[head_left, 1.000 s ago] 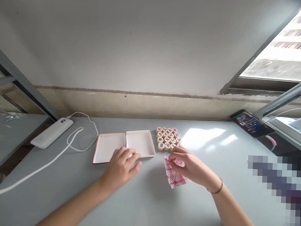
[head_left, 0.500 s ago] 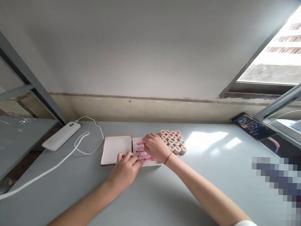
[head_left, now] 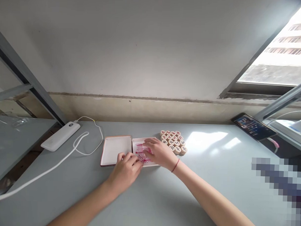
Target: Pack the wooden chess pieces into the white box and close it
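Observation:
A hinged white box lies open on the table, its two halves side by side. In the right half rests a folded sheet printed with pink-red grid lines, a paper xiangqi board. My left hand curls its fingers over the front edge of the box, near where the halves meet. Over the right half, my right hand stretches its fingers across the sheet, thumb apart, and covers part of it. Round wooden xiangqi pieces with red and black characters stand in stacked rows just beyond my right hand.
A white power bank with a white cable lies on the left of the grey table. At the back right, a phone leans near the metal frame. The wall borders the table's far side.
My right hand has shifted slightly right and toward me, and its fingers have straightened over the sheet. More of the wooden pieces shows. My left hand stays at the box edge.

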The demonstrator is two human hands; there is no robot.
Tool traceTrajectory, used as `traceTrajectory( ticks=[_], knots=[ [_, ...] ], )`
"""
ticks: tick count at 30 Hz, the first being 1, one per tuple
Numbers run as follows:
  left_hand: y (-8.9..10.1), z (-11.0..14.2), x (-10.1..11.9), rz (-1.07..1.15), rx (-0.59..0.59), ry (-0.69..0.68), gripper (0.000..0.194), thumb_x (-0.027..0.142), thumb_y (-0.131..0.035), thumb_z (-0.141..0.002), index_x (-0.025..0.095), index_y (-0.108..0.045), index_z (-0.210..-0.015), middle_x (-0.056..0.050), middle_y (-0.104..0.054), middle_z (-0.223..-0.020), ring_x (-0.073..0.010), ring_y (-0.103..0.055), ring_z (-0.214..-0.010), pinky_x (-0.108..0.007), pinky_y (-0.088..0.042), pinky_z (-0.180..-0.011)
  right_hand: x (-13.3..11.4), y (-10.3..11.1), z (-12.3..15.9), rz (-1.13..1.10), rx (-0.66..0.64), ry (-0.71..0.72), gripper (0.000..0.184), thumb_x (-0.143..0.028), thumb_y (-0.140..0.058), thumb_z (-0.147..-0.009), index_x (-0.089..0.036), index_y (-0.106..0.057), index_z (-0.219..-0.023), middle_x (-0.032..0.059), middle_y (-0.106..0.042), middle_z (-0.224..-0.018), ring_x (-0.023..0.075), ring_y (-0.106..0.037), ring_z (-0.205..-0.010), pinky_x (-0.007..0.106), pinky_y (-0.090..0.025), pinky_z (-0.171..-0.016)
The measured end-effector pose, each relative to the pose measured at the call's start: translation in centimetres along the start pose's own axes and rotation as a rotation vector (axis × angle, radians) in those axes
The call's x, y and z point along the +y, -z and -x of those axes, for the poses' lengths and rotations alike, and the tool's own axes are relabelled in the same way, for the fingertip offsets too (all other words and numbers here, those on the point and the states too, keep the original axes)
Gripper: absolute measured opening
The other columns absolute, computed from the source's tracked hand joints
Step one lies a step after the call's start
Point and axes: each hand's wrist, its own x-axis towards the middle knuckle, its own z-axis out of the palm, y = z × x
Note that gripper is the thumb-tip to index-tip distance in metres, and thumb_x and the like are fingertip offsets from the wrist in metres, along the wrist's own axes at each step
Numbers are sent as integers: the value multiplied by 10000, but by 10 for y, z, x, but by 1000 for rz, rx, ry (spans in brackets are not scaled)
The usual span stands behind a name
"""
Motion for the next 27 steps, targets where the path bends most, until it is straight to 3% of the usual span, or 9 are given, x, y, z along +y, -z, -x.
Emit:
traceTrajectory(
  ticks=[3,5,8,12,16,19,23,27],
  knots=[
    [11,-8,-2,44,65,17,132,259,-513,-925,220,-631,-970,-35,-657,-990,-202,-543,-938,-356,-307,-780,21,24,-11,90,77,-231,312,-263,-400,-948,-179,-630,-1142,81,-628,-1190,198,-567,-1082,292,-428,-904],
    [19,-17,-7,52,106,37,152,260,-493,-931,218,-631,-979,-35,-654,-997,-200,-552,-947,-349,-322,-787,39,36,-20,158,36,-407,360,-296,-398,-938,-165,-596,-1208,112,-623,-1202,231,-584,-1071,312,-450,-845],
    [25,-36,-20,17,100,101,193,219,-452,-933,214,-643,-960,-33,-658,-973,-201,-554,-942,-343,-347,-790,60,41,-33,174,-55,-491,359,-316,-503,-862,-150,-638,-1151,142,-668,-1103,273,-638,-955,330,-477,-718],
    [14,-57,-36,-30,20,250,202,196,-476,-897,223,-668,-954,-42,-660,-1012,-220,-553,-944,-344,-364,-751,67,33,-45,178,-162,-536,283,-243,-593,-768,-165,-700,-1019,147,-705,-973,287,-664,-876,325,-473,-655],
    [-1,-66,-40,-22,35,286,194,182,-502,-878,221,-678,-947,-45,-669,-1007,-235,-563,-955,-363,-388,-769,64,30,-49,155,-175,-559,240,-152,-634,-705,-180,-720,-927,143,-709,-955,286,-665,-896,316,-467,-677],
    [-1,-70,-38,4,68,270,226,204,-488,-901,226,-649,-1058,-54,-656,-1054,-243,-563,-997,-385,-417,-823,55,36,-45,95,-98,-546,250,-160,-610,-740,-163,-705,-971,154,-703,-958,295,-658,-919,330,-469,-702],
    [6,-76,-33,110,134,175,374,312,-522,-916,231,-509,-1281,-77,-553,-1242,-221,-539,-1130,-348,-445,-921,27,46,-31,-68,41,-406,308,-350,-525,-865,-224,-630,-1125,55,-697,-1034,190,-648,-936,254,-469,-757],
    [10,-78,-28,354,217,95,382,303,-509,-932,236,-481,-1307,-65,-532,-1256,-184,-565,-1116,-290,-477,-907,1,44,-18,-442,148,-237,235,-372,-559,-842,-224,-650,-1000,11,-705,-955,137,-650,-814,217,-477,-691]
  ],
)
